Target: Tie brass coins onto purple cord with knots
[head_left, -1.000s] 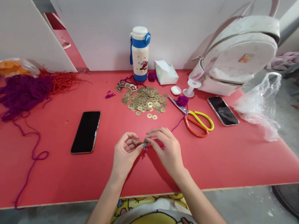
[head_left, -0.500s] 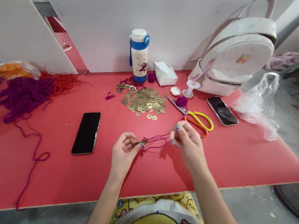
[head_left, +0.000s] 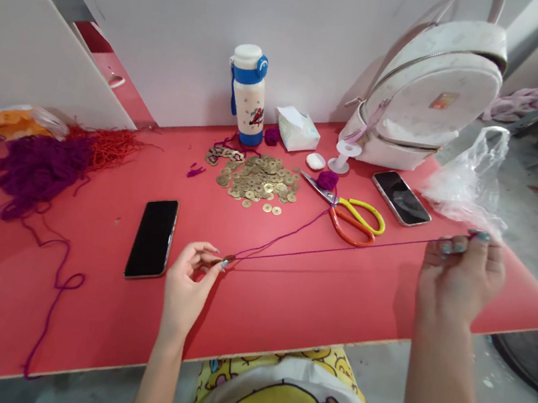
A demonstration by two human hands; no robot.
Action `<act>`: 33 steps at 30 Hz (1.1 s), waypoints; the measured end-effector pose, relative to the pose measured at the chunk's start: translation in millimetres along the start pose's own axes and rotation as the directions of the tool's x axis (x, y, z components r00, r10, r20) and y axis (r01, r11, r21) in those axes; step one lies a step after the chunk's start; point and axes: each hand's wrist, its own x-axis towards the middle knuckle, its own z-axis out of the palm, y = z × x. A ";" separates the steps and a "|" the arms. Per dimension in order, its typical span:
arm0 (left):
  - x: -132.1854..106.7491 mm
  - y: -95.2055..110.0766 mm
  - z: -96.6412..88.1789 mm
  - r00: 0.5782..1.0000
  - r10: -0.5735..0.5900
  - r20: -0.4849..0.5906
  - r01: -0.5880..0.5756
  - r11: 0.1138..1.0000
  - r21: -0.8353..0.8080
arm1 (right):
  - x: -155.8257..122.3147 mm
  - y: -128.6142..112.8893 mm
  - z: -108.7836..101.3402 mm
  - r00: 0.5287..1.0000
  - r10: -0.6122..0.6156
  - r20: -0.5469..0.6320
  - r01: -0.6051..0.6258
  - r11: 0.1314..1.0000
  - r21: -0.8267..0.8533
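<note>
My left hand (head_left: 194,278) pinches a coin (head_left: 230,260) between thumb and fingers, low over the front middle of the red table. From it a purple yarn (head_left: 343,249) runs taut to the right, where my right hand (head_left: 463,274) grips its far part with closed fingers. A second, slacker strand leads from the coin to a small purple yarn ball (head_left: 327,180) by the scissors (head_left: 352,217). Behind my left hand lies a loose heap of brass-coloured coins (head_left: 262,180) with holes in the middle.
A black phone (head_left: 152,238) lies left of my left hand. Purple yarn (head_left: 41,171) is tangled at far left. Along the back stand a bottle (head_left: 249,94), a tissue pack (head_left: 297,130), a white spool (head_left: 344,157) and a backpack (head_left: 426,97). Another phone (head_left: 401,198) and a plastic bag (head_left: 469,177) lie right.
My right hand has moved far right, drawing the loose yarn loops out into a straight strand. My left hand has shifted a little left, still pinching the coin.
</note>
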 end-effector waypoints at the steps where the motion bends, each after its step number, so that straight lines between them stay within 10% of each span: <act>1: 0.3 0.6 -0.9 1.000 0.007 -0.004 -0.007 1.000 0.016 | 0.1 3.8 -2.9 0.996 -0.081 -0.037 0.080 0.997 -0.021; 5: 0.1 1.9 -3.1 1.000 -0.002 -0.003 0.002 1.000 0.014 | -1.4 17.1 -6.5 0.961 -0.276 0.032 0.276 0.934 -0.225; 10: -4.5 4.6 3.6 0.999 -0.031 0.037 0.032 0.999 -0.036 | -27.0 21.6 20.4 0.848 -0.139 0.511 0.483 0.596 -0.641; 12: -7.3 8.0 10.3 0.997 -0.037 0.069 0.042 0.997 -0.069 | -50.4 22.6 37.5 0.723 -0.011 0.691 0.554 0.607 -0.569; 15: -10.9 14.0 21.6 0.990 -0.034 0.139 0.055 0.987 -0.154 | -89.9 27.4 60.2 0.359 0.257 0.897 0.591 0.682 -0.432; 17: -12.0 16.5 27.6 0.987 -0.017 0.161 0.052 0.975 -0.214 | -109.3 32.5 70.1 0.217 0.363 0.906 0.589 0.691 -0.418; 33: -12.8 4.6 32.9 0.997 -0.078 -0.013 0.070 0.953 -0.295 | -97.9 21.8 73.4 0.367 0.428 0.826 0.454 0.693 -0.561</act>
